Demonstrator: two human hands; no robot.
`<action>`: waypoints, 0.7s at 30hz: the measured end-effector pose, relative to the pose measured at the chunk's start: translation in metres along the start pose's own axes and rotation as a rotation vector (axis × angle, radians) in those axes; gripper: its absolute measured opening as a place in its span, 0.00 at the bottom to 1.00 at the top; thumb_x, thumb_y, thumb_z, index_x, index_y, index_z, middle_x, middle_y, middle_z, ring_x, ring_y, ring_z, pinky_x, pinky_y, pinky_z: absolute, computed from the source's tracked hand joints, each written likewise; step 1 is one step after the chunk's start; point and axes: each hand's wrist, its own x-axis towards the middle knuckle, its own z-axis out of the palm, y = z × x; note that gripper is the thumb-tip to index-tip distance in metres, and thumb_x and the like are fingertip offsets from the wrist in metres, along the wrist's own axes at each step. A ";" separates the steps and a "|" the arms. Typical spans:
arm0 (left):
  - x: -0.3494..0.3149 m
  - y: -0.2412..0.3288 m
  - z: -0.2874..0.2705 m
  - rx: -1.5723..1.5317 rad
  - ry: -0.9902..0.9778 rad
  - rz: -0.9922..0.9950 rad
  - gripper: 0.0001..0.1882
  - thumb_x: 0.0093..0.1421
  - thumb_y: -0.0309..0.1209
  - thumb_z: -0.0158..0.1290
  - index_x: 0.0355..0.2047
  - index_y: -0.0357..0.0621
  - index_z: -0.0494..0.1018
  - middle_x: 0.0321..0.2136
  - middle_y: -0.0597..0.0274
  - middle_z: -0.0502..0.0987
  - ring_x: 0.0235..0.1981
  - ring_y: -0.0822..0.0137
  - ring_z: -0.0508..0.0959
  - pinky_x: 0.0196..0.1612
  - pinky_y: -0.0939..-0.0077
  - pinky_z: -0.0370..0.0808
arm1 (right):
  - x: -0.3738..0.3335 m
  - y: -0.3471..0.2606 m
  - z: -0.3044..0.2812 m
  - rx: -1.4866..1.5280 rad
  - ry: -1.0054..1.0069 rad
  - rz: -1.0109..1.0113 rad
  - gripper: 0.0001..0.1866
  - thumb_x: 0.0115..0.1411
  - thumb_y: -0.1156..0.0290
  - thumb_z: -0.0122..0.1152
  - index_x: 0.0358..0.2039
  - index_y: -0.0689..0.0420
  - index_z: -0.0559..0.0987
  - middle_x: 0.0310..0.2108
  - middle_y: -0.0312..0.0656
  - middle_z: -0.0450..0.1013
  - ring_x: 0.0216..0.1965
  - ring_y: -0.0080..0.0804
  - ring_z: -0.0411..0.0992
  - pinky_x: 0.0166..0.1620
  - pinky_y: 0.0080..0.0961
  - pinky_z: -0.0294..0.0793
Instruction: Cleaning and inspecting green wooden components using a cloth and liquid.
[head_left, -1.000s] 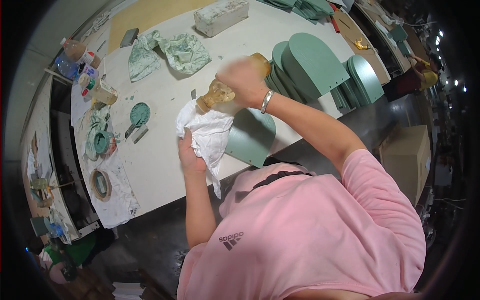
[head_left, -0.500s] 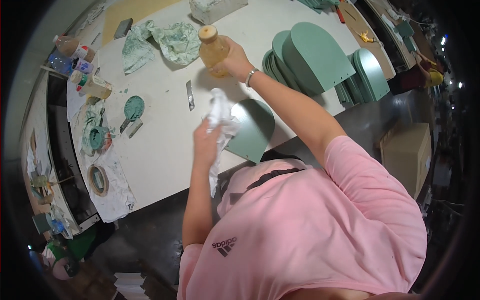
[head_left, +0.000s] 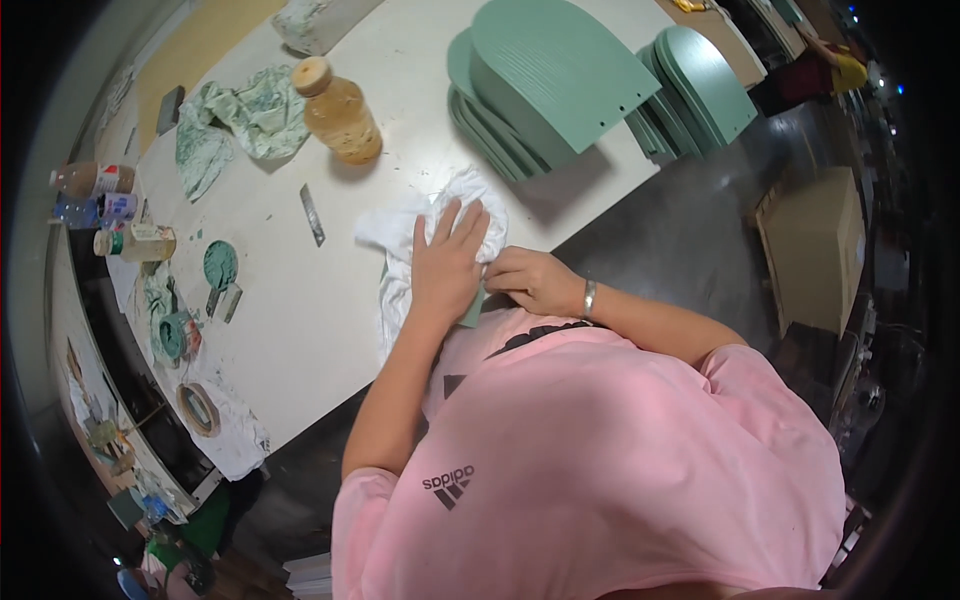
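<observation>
At my feed's centre, left hand (head_left: 447, 270) flat on the white cloth (head_left: 400, 240), fingers apart | right hand (head_left: 540, 282) at its three o'clock, fingers bent together, whether gripping I can't tell | green panel (head_left: 473, 312) beneath the cloth, showing at five o'clock, left hand nearer, long axis hidden | amber bottle (head_left: 343, 120) at eleven, panel stack (head_left: 560, 75) at one

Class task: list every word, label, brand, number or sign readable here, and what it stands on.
Pink shirt: dark lettering and a striped mark, upside down; legible, not quoted here.
Brown bottle: label too small to read.
Purple label: too small to read.
Yellowish bottle: label too small to read.
</observation>
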 end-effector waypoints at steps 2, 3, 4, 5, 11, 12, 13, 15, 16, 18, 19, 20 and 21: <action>0.016 -0.010 0.006 0.105 -0.008 0.030 0.31 0.51 0.27 0.52 0.59 0.49 0.65 0.62 0.64 0.64 0.65 0.59 0.58 0.66 0.47 0.50 | -0.002 0.004 0.001 0.000 -0.006 -0.007 0.10 0.46 0.82 0.56 0.30 0.58 0.80 0.34 0.36 0.74 0.38 0.36 0.71 0.40 0.31 0.73; 0.021 -0.021 0.003 0.087 0.020 -0.055 0.32 0.53 0.28 0.51 0.60 0.49 0.64 0.63 0.64 0.62 0.66 0.59 0.57 0.66 0.46 0.50 | -0.002 0.006 0.001 -0.004 -0.019 -0.026 0.12 0.45 0.84 0.56 0.30 0.57 0.80 0.34 0.36 0.74 0.38 0.35 0.72 0.40 0.30 0.74; 0.022 -0.031 0.002 0.112 0.014 -0.111 0.32 0.53 0.29 0.51 0.61 0.49 0.63 0.64 0.64 0.62 0.66 0.59 0.57 0.66 0.46 0.49 | -0.003 0.008 -0.002 -0.008 -0.031 0.002 0.12 0.46 0.84 0.56 0.31 0.57 0.81 0.35 0.36 0.75 0.38 0.34 0.72 0.40 0.29 0.75; 0.021 -0.034 0.004 0.137 0.008 -0.170 0.33 0.53 0.30 0.51 0.62 0.49 0.62 0.64 0.63 0.61 0.67 0.59 0.56 0.66 0.47 0.48 | -0.006 0.008 -0.002 -0.006 -0.017 0.012 0.12 0.46 0.84 0.56 0.31 0.57 0.81 0.35 0.36 0.75 0.38 0.34 0.72 0.40 0.29 0.75; 0.012 0.001 0.012 0.065 -0.083 0.062 0.36 0.51 0.26 0.48 0.63 0.50 0.60 0.65 0.63 0.59 0.67 0.58 0.56 0.67 0.50 0.48 | -0.014 0.011 0.009 0.057 0.120 0.036 0.12 0.45 0.83 0.56 0.31 0.57 0.82 0.36 0.36 0.76 0.38 0.36 0.73 0.39 0.29 0.76; 0.019 -0.012 0.012 0.063 -0.011 -0.016 0.35 0.51 0.24 0.47 0.63 0.50 0.61 0.64 0.63 0.61 0.66 0.58 0.57 0.67 0.49 0.48 | -0.012 0.008 0.008 0.039 0.103 0.048 0.13 0.45 0.83 0.56 0.31 0.57 0.82 0.36 0.36 0.76 0.39 0.36 0.74 0.40 0.29 0.76; 0.028 -0.023 0.005 0.085 0.039 -0.060 0.35 0.51 0.22 0.48 0.62 0.50 0.62 0.62 0.63 0.64 0.65 0.58 0.59 0.66 0.48 0.48 | -0.009 0.008 0.004 0.011 0.089 0.059 0.14 0.44 0.84 0.56 0.31 0.56 0.82 0.36 0.36 0.76 0.39 0.36 0.74 0.40 0.29 0.76; 0.015 -0.010 0.007 0.135 0.057 -0.068 0.34 0.51 0.22 0.49 0.61 0.50 0.63 0.62 0.64 0.65 0.65 0.58 0.60 0.66 0.48 0.48 | -0.014 0.009 0.004 0.035 0.101 0.049 0.13 0.45 0.84 0.56 0.31 0.56 0.82 0.37 0.36 0.76 0.39 0.36 0.74 0.40 0.29 0.76; 0.008 0.002 0.010 0.096 -0.020 -0.002 0.34 0.51 0.22 0.50 0.61 0.51 0.64 0.62 0.64 0.65 0.65 0.58 0.60 0.66 0.48 0.48 | -0.015 0.006 0.001 0.041 0.096 0.087 0.12 0.46 0.83 0.55 0.30 0.57 0.82 0.36 0.36 0.76 0.40 0.36 0.73 0.42 0.30 0.75; -0.013 0.021 0.010 -0.098 -0.132 0.115 0.34 0.50 0.21 0.48 0.61 0.50 0.65 0.62 0.63 0.65 0.65 0.57 0.60 0.66 0.47 0.48 | -0.018 0.001 0.005 0.052 0.098 0.139 0.11 0.47 0.82 0.53 0.29 0.58 0.82 0.36 0.35 0.76 0.41 0.36 0.72 0.44 0.30 0.74; -0.014 0.014 0.007 -0.097 -0.134 0.118 0.34 0.50 0.21 0.48 0.61 0.50 0.65 0.62 0.63 0.65 0.65 0.57 0.60 0.66 0.47 0.48 | -0.018 0.001 0.007 0.027 0.138 0.113 0.11 0.47 0.82 0.54 0.29 0.58 0.82 0.36 0.35 0.76 0.41 0.36 0.72 0.44 0.30 0.74; -0.014 -0.001 0.004 0.009 -0.063 0.043 0.34 0.50 0.21 0.48 0.61 0.51 0.65 0.62 0.63 0.65 0.65 0.57 0.60 0.66 0.46 0.48 | -0.020 0.001 0.009 0.001 0.175 0.091 0.11 0.48 0.82 0.54 0.29 0.58 0.82 0.37 0.36 0.76 0.41 0.36 0.72 0.45 0.31 0.74; -0.013 -0.018 0.000 0.114 0.008 -0.033 0.34 0.49 0.20 0.47 0.61 0.51 0.65 0.62 0.63 0.65 0.64 0.56 0.60 0.66 0.46 0.49 | -0.020 0.000 0.011 0.000 0.175 0.096 0.11 0.48 0.82 0.54 0.29 0.58 0.82 0.37 0.36 0.76 0.41 0.36 0.72 0.45 0.31 0.74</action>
